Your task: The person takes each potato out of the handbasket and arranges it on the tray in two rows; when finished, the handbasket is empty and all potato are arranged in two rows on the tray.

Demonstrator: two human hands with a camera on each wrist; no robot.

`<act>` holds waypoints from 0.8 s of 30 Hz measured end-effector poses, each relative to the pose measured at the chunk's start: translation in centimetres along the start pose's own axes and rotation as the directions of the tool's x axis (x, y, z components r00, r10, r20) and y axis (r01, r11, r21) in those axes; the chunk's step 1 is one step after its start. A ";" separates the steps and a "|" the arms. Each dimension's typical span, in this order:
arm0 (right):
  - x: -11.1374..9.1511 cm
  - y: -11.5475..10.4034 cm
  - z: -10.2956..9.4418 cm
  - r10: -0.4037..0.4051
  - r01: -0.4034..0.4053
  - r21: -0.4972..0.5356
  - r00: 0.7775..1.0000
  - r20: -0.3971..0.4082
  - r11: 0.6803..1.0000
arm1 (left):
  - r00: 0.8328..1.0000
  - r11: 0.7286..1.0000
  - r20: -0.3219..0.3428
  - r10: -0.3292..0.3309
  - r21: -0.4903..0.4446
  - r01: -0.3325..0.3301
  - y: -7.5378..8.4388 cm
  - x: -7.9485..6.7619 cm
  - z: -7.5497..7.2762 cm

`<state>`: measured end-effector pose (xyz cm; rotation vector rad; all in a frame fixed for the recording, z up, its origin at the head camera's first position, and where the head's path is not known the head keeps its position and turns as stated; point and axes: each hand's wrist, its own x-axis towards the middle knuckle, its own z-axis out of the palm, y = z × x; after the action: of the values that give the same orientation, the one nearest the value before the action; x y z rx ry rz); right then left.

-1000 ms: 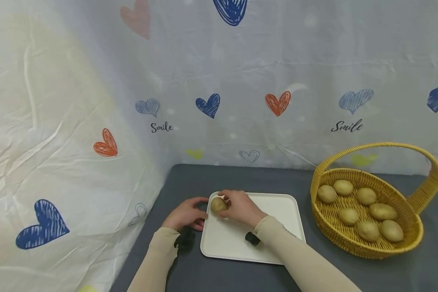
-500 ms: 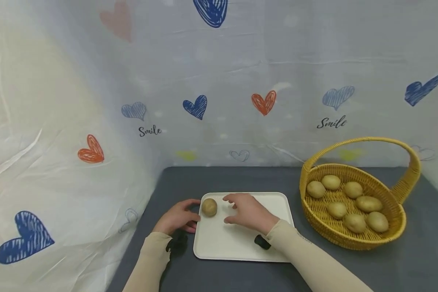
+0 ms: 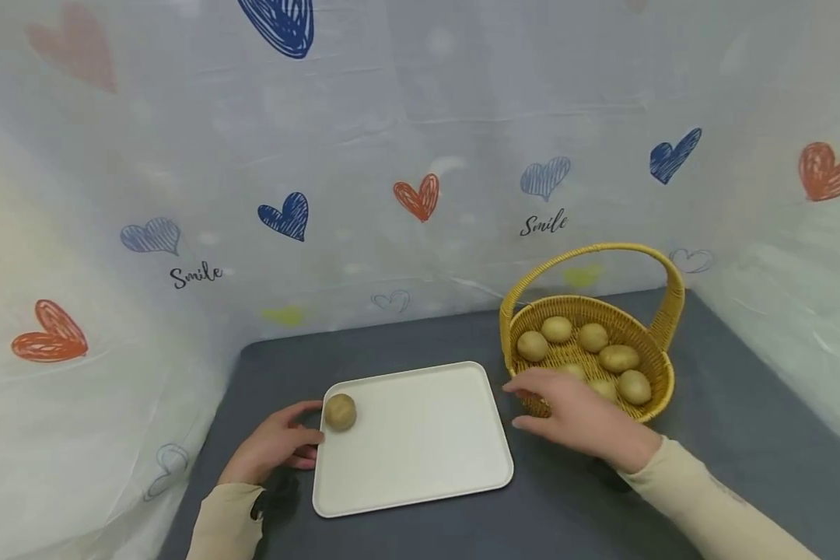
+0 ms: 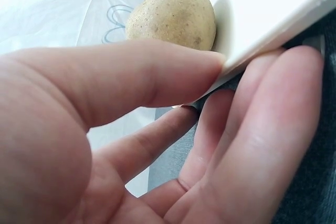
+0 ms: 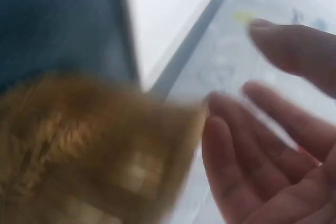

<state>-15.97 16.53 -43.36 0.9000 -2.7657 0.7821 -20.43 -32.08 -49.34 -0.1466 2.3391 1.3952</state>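
A potato (image 3: 340, 412) sits inside the left rim of the white tray (image 3: 420, 435), toward its far corner. With loosely bent fingers, my left hand (image 3: 274, 445) touches the tray's left edge beside that potato; in the left wrist view, the thumb (image 4: 194, 74) is right at the rim. My right hand (image 3: 581, 412) holds nothing, its thumb and fingers spread apart. It overlaps the near left part of the yellow wicker basket (image 3: 661, 404), hiding part of the rim and some of the potatoes inside. The right wrist view is blurred, with the basket close by the fingers.
Several potatoes, among them one potato (image 3: 619, 358), lie in the basket, whose tall arched handle (image 3: 602, 247) rises above it. Both tray and basket stand on a dark grey tabletop (image 3: 406, 342). A pale curtain (image 3: 364, 140) printed with hearts hangs behind and at the sides.
My right hand has let go of the potato on the tray and moved right to the basket. The left hand stays at the tray's edge. The head view has turned right.
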 end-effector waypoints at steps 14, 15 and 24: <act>-3.9 8.8 -8.3 0.253 -0.249 -0.086 0.967 0.041 0.965 | 0.998 0.998 -0.005 -0.055 0.013 0.055 0.2 -0.4 -0.5; -3.9 9.5 -8.3 0.260 -0.255 -0.092 0.965 0.043 0.963 | 0.998 0.998 -0.005 -0.057 0.013 0.057 0.2 -0.5 -0.5; -3.8 12.5 -7.8 0.268 -0.255 -0.164 0.962 0.057 0.953 | 0.999 0.999 0.012 -0.052 0.004 0.052 0.2 -0.1 -0.3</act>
<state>-20.38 31.04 -43.16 0.5539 -3.0059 0.5636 -20.48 -32.25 -49.05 -0.1958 2.3110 1.3624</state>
